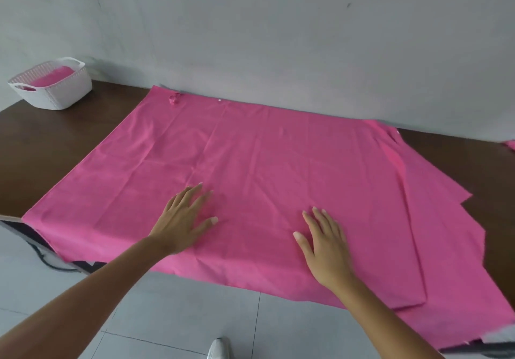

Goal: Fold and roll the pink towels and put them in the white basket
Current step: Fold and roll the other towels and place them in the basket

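Smoothing pink towel spread across dark table | left hand, right hand flat, fingers straight, gripping nothing | white basket far left | advice: press creases outward before folding

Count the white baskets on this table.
1. The white basket stands at the table's far left corner by the wall, with pink cloth inside. Anything beyond the frame's edges cannot be seen.
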Tool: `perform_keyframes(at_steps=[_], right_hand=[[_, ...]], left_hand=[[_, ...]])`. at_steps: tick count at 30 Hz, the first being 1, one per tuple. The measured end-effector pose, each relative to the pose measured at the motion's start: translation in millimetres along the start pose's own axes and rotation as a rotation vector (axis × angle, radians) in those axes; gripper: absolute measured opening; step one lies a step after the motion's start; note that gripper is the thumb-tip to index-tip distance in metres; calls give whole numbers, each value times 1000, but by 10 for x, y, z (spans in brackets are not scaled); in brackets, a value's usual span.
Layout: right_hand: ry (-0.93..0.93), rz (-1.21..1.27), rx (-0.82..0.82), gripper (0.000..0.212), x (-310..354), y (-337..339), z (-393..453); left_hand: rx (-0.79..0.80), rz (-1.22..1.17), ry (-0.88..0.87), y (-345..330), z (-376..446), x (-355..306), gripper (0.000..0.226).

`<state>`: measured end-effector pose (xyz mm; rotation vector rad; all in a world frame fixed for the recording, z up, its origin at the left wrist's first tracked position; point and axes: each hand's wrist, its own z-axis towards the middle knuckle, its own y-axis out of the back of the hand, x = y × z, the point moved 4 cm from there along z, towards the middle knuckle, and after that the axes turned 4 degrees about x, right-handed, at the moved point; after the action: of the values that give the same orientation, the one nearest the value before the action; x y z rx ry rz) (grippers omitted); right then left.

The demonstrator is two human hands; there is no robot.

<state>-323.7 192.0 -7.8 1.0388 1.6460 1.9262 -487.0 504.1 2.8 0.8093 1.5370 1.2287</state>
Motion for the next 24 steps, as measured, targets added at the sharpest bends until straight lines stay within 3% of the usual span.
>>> perform_keyframes(at_steps=[11, 17, 20, 24], right_hand=[[-240, 85, -210, 60, -776, 444, -521], [-512, 197, -287, 63, -1338, 661, -918], [-658, 211, -315, 51, -1665, 704, -1113], [-716, 225, -324, 55, -2018, 748, -1268]], left_hand=[[128, -185, -433, -358, 840, -1896, 83], [253, -225, -536, -771, 876, -2975, 83], [256, -199, -583, -932, 854, -3399, 73], [223, -210, -529, -1118, 876, -3773, 83]])
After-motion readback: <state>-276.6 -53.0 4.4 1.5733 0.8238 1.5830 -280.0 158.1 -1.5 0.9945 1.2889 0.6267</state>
